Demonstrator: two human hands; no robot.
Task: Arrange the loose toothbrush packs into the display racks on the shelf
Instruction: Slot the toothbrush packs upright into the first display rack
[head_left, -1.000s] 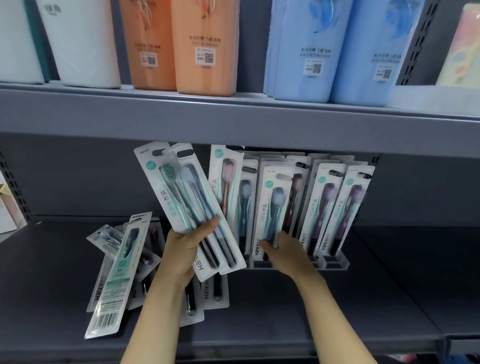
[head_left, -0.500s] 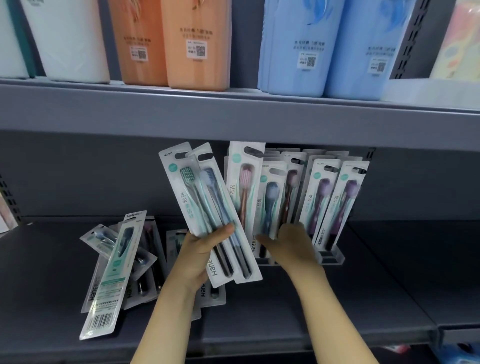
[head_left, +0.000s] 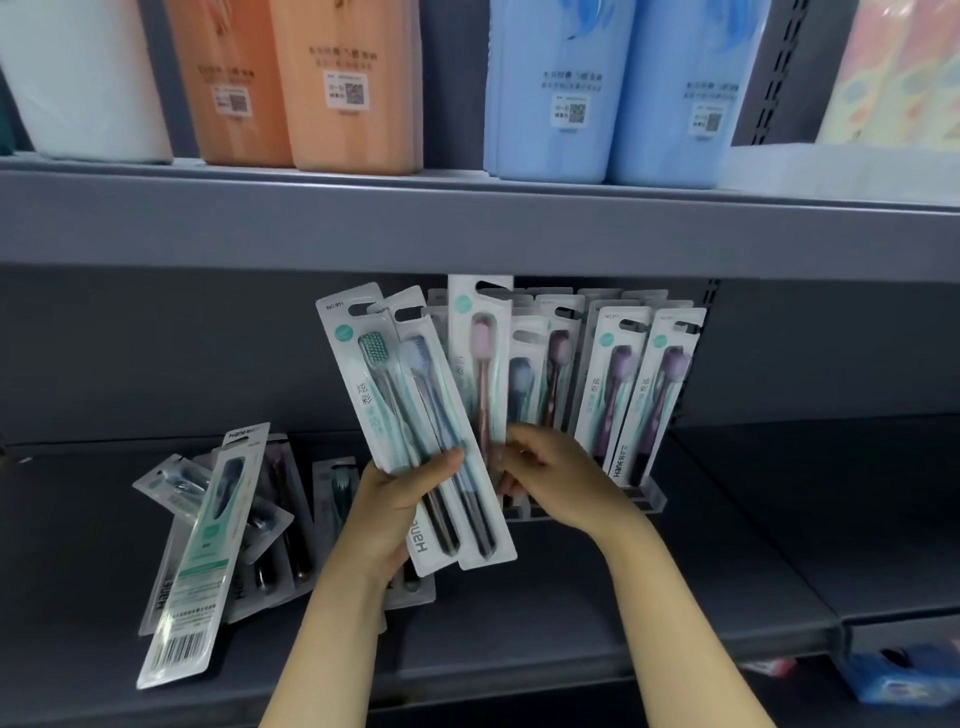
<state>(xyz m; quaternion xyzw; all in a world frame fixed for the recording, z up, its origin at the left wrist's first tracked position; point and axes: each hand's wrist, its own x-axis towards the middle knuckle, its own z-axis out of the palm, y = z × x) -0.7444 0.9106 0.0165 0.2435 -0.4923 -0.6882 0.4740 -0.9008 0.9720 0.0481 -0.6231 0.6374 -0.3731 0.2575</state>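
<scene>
Head view: your right hand (head_left: 558, 480) has lifted off the rack's front edge, where it rested a second ago, and now pinches the foot of the pink-brush pack (head_left: 475, 364), which stands higher than its neighbours in the clear display rack (head_left: 652, 501). Whether its base sits in a slot is hidden behind your fingers. Your left hand (head_left: 400, 512) stays clamped on two fanned packs (head_left: 410, 415), now closer to the rack. The loose pile (head_left: 223, 525) lies untouched on the shelf (head_left: 519, 639), so most of the job remains.
</scene>
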